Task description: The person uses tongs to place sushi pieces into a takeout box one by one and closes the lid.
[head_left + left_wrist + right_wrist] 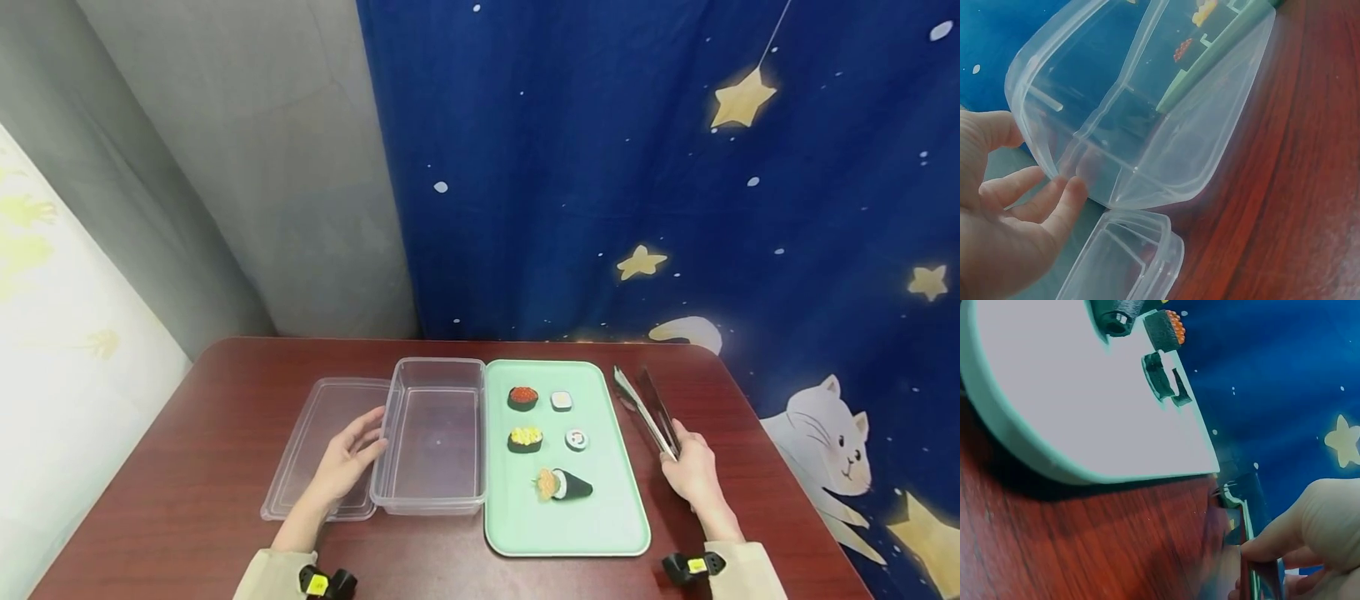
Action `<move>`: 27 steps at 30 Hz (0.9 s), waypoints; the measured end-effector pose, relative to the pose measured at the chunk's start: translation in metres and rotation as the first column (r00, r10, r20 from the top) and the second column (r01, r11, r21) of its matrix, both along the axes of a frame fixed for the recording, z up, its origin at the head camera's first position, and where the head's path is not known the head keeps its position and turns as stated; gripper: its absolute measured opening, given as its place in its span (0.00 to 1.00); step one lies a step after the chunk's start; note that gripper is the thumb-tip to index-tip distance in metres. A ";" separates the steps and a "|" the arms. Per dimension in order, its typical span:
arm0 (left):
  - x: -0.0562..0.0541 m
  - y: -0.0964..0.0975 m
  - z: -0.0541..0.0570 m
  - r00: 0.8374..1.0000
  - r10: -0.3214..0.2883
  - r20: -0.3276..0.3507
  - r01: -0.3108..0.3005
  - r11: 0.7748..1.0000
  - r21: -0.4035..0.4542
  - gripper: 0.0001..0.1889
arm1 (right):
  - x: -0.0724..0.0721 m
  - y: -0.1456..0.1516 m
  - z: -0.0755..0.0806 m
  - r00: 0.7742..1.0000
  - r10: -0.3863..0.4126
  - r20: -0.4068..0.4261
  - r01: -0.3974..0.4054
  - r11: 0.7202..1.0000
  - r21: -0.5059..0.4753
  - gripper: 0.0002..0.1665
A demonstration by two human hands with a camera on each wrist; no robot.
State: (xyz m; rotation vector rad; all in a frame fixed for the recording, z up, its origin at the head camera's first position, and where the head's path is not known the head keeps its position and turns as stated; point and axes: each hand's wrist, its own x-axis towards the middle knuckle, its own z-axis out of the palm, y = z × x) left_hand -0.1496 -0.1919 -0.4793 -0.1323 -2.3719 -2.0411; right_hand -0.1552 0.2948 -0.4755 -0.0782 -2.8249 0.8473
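My left hand (347,460) is at the left wall of a clear plastic container (438,442), its fingertips touching the outside in the head view. The left wrist view has the loosely bent fingers (1069,194) against the container's side. My right hand (692,467) grips metal tongs (647,412) beside the tray's right edge; their arms stand apart, tips pointing away. A mint green tray (562,533) carries a red-roe sushi (522,398), a yellow-topped sushi (525,439), a pale square roll (561,401), a round roll (577,440) and a dark cone hand roll (573,485).
A clear plastic lid (307,467) lies left of the container, partly beneath its left side. The container stands against the tray's left edge. Everything rests on a reddish-brown table (172,467), with a blue starry curtain (525,208) behind it.
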 end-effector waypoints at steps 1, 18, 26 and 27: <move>0.000 0.000 0.000 1.000 -0.002 0.006 0.002 1.000 0.002 0.27 | 0.000 0.001 0.000 1.000 0.008 -0.027 -0.008 1.000 -0.001 0.35; 0.000 -0.003 -0.005 0.999 -0.004 0.049 0.003 1.000 0.026 0.28 | -0.015 -0.005 0.020 0.864 0.326 -0.383 -0.305 0.945 0.115 0.36; 0.000 -0.002 -0.001 0.999 -0.004 0.052 0.003 1.000 0.031 0.28 | -0.028 -0.013 0.022 0.798 0.516 -0.312 -0.513 0.853 0.100 0.39; 0.000 -0.002 -0.001 0.999 -0.006 0.051 0.005 0.999 0.033 0.28 | -0.030 -0.014 0.022 0.794 0.528 -0.303 -0.526 0.845 0.096 0.39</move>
